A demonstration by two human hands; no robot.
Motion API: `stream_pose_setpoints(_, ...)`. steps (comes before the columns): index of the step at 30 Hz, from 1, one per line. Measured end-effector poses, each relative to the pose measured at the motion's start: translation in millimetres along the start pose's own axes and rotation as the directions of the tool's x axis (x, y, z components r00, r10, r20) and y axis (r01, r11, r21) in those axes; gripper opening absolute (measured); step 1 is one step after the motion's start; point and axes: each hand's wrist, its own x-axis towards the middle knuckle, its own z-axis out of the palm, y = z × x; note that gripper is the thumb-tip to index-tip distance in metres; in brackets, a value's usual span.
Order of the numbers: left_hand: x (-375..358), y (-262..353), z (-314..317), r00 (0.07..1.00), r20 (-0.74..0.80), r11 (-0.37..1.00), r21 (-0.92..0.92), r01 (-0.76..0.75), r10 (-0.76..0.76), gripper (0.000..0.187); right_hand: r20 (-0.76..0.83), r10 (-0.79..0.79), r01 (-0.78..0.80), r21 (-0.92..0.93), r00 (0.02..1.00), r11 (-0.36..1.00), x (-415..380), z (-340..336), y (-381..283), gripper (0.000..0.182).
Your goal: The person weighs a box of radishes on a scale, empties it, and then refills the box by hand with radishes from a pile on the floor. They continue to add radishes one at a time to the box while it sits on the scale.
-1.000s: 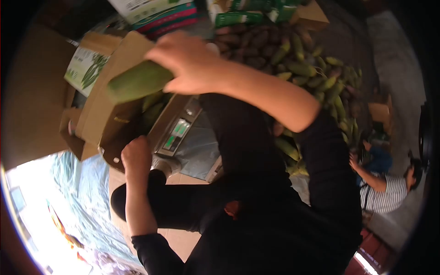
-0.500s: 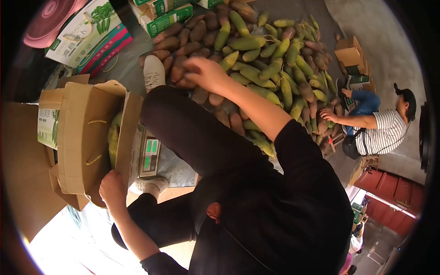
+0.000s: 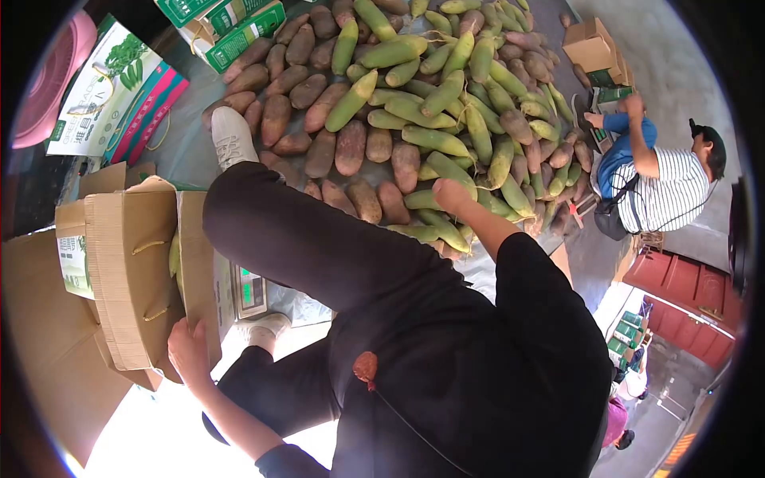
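Note:
My left hand (image 3: 189, 350) is at the near edge of an open cardboard box (image 3: 131, 271) with yellow cord handles, its fingers closed on the flap. Inside, a green radish (image 3: 175, 256) shows in part through the opening. Over the right part of a large heap, my right hand (image 3: 453, 196) is curled closed against a green radish (image 3: 451, 169). Whatever lies within those fingers is hidden. Long green radishes (image 3: 434, 139) and reddish-brown, potato-like roots (image 3: 351, 147) make up the heap.
A digital scale (image 3: 252, 288) with a green display stands beside the box. Printed cartons (image 3: 243, 36), a gift bag (image 3: 111, 92) and a pink basin (image 3: 56, 88) lie beyond. Another person in a striped shirt (image 3: 665, 183) sits across the heap, near a small carton (image 3: 594, 52).
My right hand has swung from above the brown roots to the green radishes at the right, closing. My left hand stays at the box edge. The view has shifted slightly.

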Motion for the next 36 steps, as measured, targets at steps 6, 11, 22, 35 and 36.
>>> stream_pose_setpoints(6,0,5,-2,1.0,0.013,0.994,-0.111,0.013,-0.012,0.026,-0.138,0.168,-0.163,0.047,0.976,0.986,7,-27,29,0.016)
stream_pose_setpoints(11,1,4,-1,1.0,0.011,0.988,-0.15,0.022,-0.02,0.026,-0.317,0.144,-0.21,-0.183,0.937,0.96,-8,-48,66,0.026)
stream_pose_setpoints(22,-1,7,-4,1.0,0.008,0.994,-0.113,0.002,-0.001,0.028,-0.063,0.149,-0.153,-0.667,0.987,0.729,-25,-62,94,0.02)
stream_pose_setpoints(35,0,4,3,0.998,-0.042,0.98,-0.19,-0.058,0.051,0.03,-0.364,0.094,-0.191,-0.243,0.927,0.951,-6,-72,108,0.017)
stream_pose_setpoints(36,0,3,3,0.997,-0.047,0.977,-0.198,-0.074,0.066,0.031,-0.441,0.081,-0.164,-0.155,0.894,0.974,0,-76,111,0.017)
